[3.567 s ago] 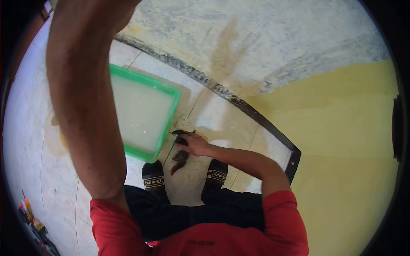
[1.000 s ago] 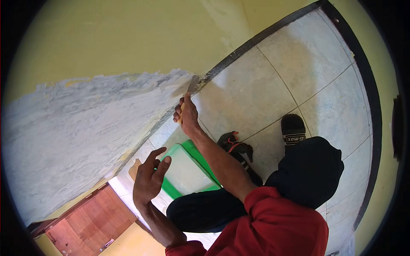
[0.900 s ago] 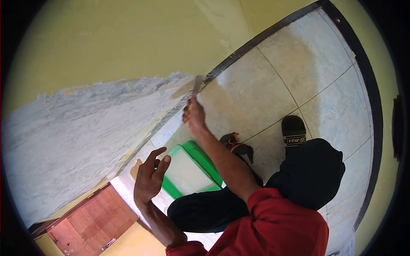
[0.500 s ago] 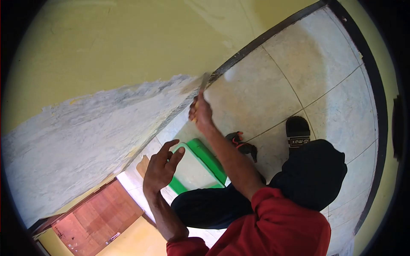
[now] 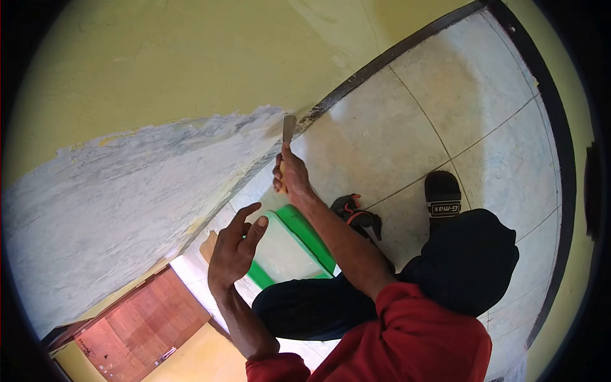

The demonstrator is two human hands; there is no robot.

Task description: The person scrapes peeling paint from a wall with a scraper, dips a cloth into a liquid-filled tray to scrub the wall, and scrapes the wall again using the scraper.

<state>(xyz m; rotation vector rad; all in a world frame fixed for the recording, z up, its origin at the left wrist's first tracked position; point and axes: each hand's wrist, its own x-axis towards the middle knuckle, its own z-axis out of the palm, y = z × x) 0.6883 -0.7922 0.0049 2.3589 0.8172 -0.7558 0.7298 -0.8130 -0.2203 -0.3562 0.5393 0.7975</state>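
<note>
My right hand [image 5: 293, 173] is closed around the handle of a putty knife [image 5: 289, 128]. Its flat metal blade is at the low part of the wall, beside the dark baseboard strip [image 5: 347, 86] and the lower end of the grey-white patch [image 5: 146, 184]. Above that patch the wall [image 5: 191, 63] is yellow-green. My left hand [image 5: 233, 249] hangs in the air, thumb and index finger apart, holding nothing. Below it, partly covered by my left hand and knee, a green-rimmed container [image 5: 305, 239] with a pale, translucent face lies on the floor.
A black and orange tool [image 5: 356, 216] lies on the tiled floor [image 5: 407, 127] beside my right forearm. My foot wears a black sandal [image 5: 443, 194]. A brown scrap [image 5: 207, 247] is near the wall, and a reddish wooden door [image 5: 143, 318] stands at lower left.
My right hand and the putty knife have moved left and slightly down along the wall's base, and the blade now shows broader. My left hand has shifted slightly left.
</note>
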